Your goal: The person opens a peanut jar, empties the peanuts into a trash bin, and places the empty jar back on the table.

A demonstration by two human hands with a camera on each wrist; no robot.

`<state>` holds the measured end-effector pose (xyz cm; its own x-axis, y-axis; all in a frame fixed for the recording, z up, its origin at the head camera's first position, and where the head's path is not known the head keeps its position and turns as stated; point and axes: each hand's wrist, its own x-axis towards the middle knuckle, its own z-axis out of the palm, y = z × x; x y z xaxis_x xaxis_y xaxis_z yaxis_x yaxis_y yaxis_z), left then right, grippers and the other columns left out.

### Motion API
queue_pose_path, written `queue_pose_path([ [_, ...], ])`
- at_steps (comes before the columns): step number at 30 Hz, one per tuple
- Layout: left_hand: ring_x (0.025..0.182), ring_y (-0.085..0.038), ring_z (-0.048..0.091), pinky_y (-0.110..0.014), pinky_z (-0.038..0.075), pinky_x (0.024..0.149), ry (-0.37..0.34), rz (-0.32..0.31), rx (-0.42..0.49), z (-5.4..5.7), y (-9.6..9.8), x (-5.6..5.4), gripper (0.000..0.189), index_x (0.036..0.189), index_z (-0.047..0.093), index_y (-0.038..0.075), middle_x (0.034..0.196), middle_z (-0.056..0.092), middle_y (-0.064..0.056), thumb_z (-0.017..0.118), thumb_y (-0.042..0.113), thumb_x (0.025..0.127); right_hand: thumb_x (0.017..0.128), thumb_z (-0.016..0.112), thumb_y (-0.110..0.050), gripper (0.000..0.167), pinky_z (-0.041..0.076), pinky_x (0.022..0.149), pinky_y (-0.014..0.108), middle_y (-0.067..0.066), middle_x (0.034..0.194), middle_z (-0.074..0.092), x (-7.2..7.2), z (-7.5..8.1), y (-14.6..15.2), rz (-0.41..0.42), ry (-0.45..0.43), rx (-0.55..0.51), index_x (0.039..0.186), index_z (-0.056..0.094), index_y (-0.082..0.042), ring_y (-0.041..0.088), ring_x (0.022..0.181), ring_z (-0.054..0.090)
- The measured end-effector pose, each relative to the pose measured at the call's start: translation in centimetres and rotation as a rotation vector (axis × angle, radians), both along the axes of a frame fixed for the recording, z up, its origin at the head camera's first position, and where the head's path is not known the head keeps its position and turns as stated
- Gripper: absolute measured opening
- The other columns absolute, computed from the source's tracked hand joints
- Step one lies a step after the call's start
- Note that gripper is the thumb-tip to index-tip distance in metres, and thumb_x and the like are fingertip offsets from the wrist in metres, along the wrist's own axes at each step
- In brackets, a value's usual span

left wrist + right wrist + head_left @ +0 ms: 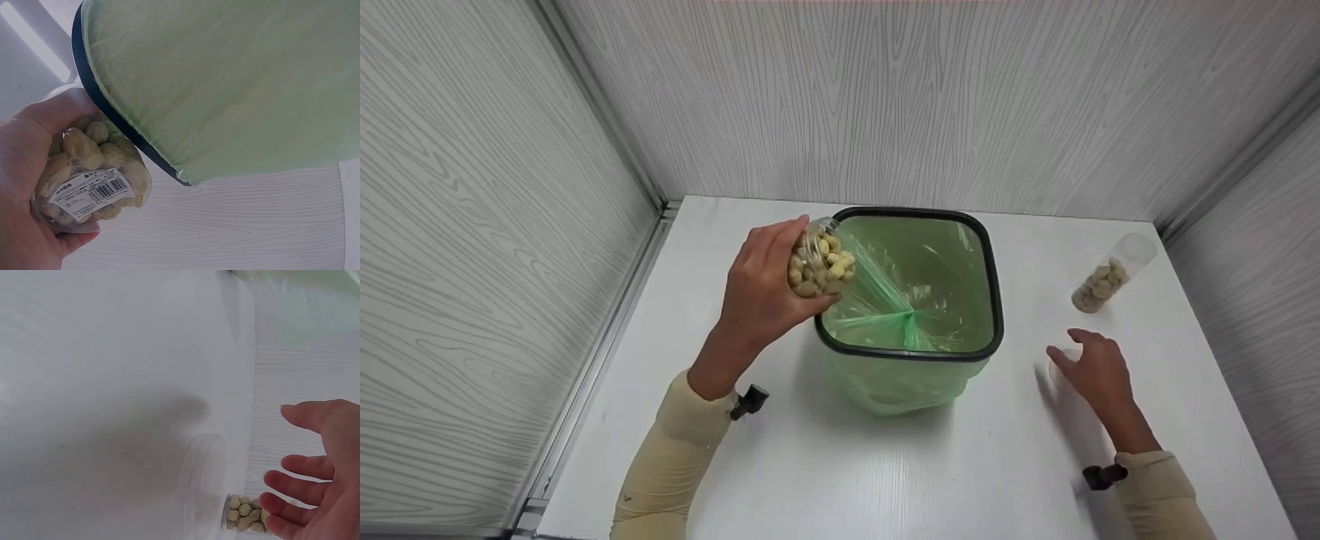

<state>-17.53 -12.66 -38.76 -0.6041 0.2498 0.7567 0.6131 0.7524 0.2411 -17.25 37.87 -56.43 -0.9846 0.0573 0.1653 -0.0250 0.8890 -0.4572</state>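
Note:
My left hand grips a clear plastic jar of pale tan nuts, tilted with its lidless mouth toward the bin. It overlaps the left rim of the bin, which has a black rim and a green liner bag. In the left wrist view, a white barcode label shows on the jar's bottom. My right hand has its fingers spread and slightly bent, with nothing between them. A clear round lid lies on the table close to it, partly hidden by the hand in the head view.
A second clear jar, tall and partly filled with nuts, stands on the right part of the white table. Wood-grain panels enclose the table at the back and sides. The liner is bunched across the bin's opening.

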Motion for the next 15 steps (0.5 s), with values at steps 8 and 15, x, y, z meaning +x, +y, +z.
queue_pose_path([
  [8, 0.117, -0.033, 0.063, -0.047, 0.055, 0.102, 0.006, 0.000, -0.004, 0.0, 0.0, 0.0, 0.097, 0.142, 0.056, 0.002, 0.129, 0.065, -0.017, 0.099, 0.038, 0.063, 0.091, 0.077, -0.024, 0.047, 0.050, 0.088, 0.066, 0.033, 0.112, 0.070, -0.2, 1.3, -0.7, 0.029, 0.106, -0.028, 0.122, 0.068, 0.010, 0.050, 0.105, 0.064],
  [15, 0.117, -0.033, 0.063, -0.048, 0.055, 0.102, -0.002, -0.005, 0.001, 0.1, -0.1, 0.1, 0.097, 0.142, 0.056, 0.002, 0.129, 0.065, -0.017, 0.099, 0.039, 0.063, 0.091, 0.077, -0.023, 0.040, 0.050, 0.087, 0.064, 0.030, 0.109, 0.072, -0.4, 3.3, -1.5, 0.056, 0.155, -0.029, 0.116, 0.071, 0.008, 0.048, 0.104, 0.064],
])
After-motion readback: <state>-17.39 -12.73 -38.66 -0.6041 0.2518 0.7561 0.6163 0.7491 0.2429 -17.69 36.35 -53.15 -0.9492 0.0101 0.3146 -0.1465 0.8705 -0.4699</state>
